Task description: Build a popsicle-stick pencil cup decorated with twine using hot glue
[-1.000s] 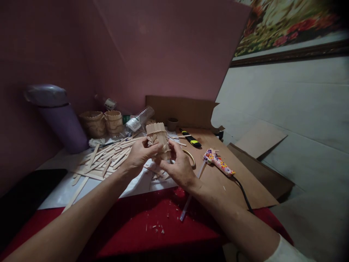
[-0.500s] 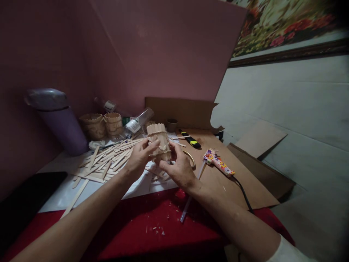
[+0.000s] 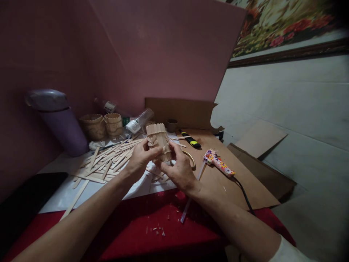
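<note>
Between my hands is a small cup made of wooden craft sticks [image 3: 159, 135], tilted, with twine-like bands round it and small petal-shaped pieces on its side. My left hand [image 3: 143, 155] grips its left side, the thumb lying across the front. On the lower right, my right hand [image 3: 180, 169] holds it with fingers and thumb. The cup's underside and back are hidden. A loose pile of craft sticks [image 3: 111, 162] lies left of my hands on white paper. To the right, a flowered glue gun [image 3: 218, 162] rests on cardboard with a clear glue stick [image 3: 187, 211] in its back end.
A black and yellow utility knife [image 3: 191, 140] and a tape roll [image 3: 190, 159] lie right of the cup. Behind stand two stick-covered pots [image 3: 113, 124], a plastic bottle [image 3: 139, 122] and a purple tumbler [image 3: 62, 125]. Wood scraps [image 3: 159, 230] dot the red cloth [image 3: 131, 233].
The cup has turned slightly in my hands, so its petal-shaped pieces sit further left. My left thumb has shifted right and down along its front. Other things stay where they were.
</note>
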A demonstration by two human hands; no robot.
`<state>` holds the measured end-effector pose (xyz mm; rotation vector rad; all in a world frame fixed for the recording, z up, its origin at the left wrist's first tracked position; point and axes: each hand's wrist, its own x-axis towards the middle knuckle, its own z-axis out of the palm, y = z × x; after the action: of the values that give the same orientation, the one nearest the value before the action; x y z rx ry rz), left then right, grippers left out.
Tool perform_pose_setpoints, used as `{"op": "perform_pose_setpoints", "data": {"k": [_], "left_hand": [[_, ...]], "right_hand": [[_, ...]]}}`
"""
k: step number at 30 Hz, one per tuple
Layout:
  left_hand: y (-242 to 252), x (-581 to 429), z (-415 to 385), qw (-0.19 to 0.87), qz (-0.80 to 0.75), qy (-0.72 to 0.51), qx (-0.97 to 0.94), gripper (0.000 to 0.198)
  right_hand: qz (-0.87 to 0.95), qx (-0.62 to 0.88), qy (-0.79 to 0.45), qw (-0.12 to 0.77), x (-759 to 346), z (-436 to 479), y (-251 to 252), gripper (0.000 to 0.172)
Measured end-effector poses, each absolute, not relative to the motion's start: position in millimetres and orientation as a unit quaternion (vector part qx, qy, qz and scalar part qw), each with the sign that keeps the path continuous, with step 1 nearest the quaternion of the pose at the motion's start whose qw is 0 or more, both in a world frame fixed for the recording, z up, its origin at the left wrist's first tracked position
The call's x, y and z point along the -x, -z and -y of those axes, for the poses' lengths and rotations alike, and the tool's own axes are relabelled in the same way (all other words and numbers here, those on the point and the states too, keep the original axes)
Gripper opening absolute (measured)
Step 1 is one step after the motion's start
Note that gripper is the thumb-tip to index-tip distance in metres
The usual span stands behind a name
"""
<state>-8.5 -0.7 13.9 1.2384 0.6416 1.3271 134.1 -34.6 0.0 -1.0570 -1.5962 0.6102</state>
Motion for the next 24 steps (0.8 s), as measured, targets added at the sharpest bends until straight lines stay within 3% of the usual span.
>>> {"op": "perform_pose_setpoints", "data": {"k": [24], "left_hand": [[-11.9, 6.5, 0.6, 0.589, -0.260, -0.539, -0.543, 0.043]], "right_hand": [[0.667, 0.466, -0.202, 0.545, -133.9, 28.4, 6.7, 0.060]]}}
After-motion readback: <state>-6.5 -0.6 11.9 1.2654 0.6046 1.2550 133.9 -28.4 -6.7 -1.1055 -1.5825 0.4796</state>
